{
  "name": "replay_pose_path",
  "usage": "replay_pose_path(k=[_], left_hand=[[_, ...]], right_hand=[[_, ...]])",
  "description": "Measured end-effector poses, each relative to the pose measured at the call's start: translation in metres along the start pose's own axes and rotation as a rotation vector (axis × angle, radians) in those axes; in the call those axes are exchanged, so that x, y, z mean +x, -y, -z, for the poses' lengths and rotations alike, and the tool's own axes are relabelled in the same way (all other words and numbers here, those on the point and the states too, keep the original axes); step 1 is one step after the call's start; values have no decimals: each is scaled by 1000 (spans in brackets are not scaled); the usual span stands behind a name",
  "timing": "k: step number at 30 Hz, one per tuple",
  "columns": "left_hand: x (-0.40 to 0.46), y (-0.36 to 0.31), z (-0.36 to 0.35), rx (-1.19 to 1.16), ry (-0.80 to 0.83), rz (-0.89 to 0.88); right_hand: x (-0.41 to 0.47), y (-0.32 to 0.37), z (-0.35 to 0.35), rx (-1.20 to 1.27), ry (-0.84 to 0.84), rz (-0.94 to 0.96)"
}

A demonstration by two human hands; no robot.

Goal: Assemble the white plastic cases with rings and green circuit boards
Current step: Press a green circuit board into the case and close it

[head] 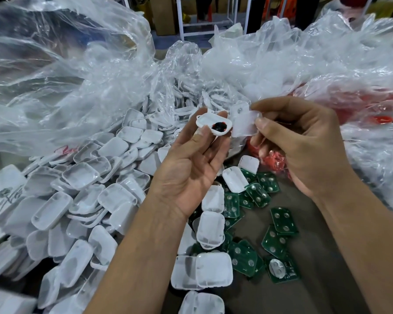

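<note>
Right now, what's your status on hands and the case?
Left hand pinches open white plastic case half with black insert. Right hand pinches translucent white cover piece beside it, not yet joined. Green circuit boards loose below; nothing obstructing.

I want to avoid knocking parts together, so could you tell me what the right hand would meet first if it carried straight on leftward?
Probably the white case half pinched in the left hand; the right hand leads with its own translucent piece.
</note>
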State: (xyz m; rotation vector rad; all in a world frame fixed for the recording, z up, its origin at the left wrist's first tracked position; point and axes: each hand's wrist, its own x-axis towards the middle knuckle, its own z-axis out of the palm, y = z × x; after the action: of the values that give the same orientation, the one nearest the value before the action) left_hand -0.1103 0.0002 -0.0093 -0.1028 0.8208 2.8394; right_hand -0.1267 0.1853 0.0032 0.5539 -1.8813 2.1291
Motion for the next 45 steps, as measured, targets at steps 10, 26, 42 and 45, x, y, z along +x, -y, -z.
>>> replay_pose_path(k=[10, 26, 42, 45], left_hand=[[-2, -2, -1, 15, 29, 19], [-8, 5, -3, 200, 155, 335], [-9, 4, -3, 209, 144, 327], [-9, 4, -3, 211, 139, 332]], right_hand=[[1, 2, 2, -45, 6, 14], [0, 18, 4, -242, 125, 102], [0, 16, 3, -268, 108, 124], [1, 17, 2, -160, 113, 103]])
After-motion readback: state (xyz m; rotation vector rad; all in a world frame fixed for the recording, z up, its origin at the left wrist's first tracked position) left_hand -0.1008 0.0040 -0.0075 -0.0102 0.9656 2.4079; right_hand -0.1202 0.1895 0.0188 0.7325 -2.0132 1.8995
